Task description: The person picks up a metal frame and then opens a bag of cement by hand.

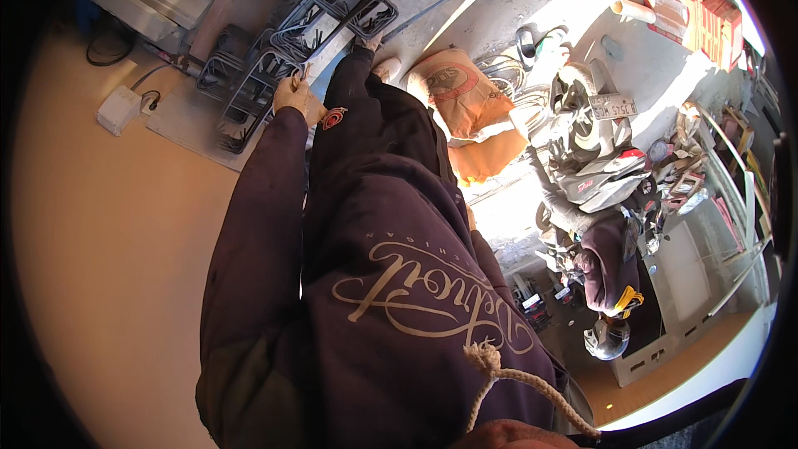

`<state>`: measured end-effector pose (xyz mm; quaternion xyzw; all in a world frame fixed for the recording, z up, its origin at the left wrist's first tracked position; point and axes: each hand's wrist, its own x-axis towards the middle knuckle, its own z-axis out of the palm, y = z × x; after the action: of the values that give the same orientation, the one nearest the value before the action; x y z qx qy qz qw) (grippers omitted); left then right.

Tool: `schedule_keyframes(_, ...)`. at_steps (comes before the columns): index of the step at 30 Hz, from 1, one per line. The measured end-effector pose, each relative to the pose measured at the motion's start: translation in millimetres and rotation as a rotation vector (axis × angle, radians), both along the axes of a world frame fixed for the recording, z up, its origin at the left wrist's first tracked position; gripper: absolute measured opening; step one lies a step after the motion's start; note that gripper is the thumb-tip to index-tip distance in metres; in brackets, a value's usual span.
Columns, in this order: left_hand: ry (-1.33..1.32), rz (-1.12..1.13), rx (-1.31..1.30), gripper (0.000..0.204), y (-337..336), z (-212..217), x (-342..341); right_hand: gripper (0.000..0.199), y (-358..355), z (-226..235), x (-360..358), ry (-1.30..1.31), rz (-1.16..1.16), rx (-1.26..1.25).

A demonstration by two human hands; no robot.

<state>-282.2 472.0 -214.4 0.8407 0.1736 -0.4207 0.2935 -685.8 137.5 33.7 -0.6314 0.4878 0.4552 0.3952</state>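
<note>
My left hand (293, 96) reaches down at the end of a dark purple sleeve and closes on a thin metal rod of a steel rebar cage (274, 50) lying on the ground. The cage is made of several dark rectangular stirrups tied along long bars and runs from my hand toward the upper middle of the view. My right hand is hidden behind my body and sweatshirt. My leg and shoe (384, 66) stand beside the cage.
A tan cement sack (457, 96) lies right of my leg. A parked motor scooter (594, 158) stands further right, with a helmet (607, 337) below it. A white box with cables (119, 108) sits near the beige wall at left. Red bricks (706, 17) are stacked upper right.
</note>
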Motion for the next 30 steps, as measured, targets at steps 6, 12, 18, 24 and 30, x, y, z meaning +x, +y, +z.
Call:
schedule_keyframes(6, -0.107, 0.032, -0.032, 0.022, -30.3, -59.4, 53.1, 0.035, -2.9, -69.8, -0.8, 0.2, -0.409, 0.034)
schedule_keyframes(12, 0.124, 0.147, -0.269, 0.021, -70.3, -122.6, 76.2, 0.035, 17.4, -170.9, -25.0, 0.186, -0.907, 0.004)
schedule_keyframes(18, 0.142, -0.088, -0.175, 0.017, -75.0, -205.6, 92.9, 0.035, 17.5, -325.7, -38.8, 0.041, -1.373, 0.102)
schedule_keyframes(24, 0.271, -0.068, -0.209, 0.017, -181.8, -239.5, 120.3, 0.036, -26.3, -419.8, -49.1, 0.048, -1.234, -0.15)
schedule_keyframes(30, 0.197, -0.394, -0.156, 0.024, -311.5, -309.3, 184.4, 0.033, -81.7, -457.3, 34.9, 0.1, -1.09, -0.336)
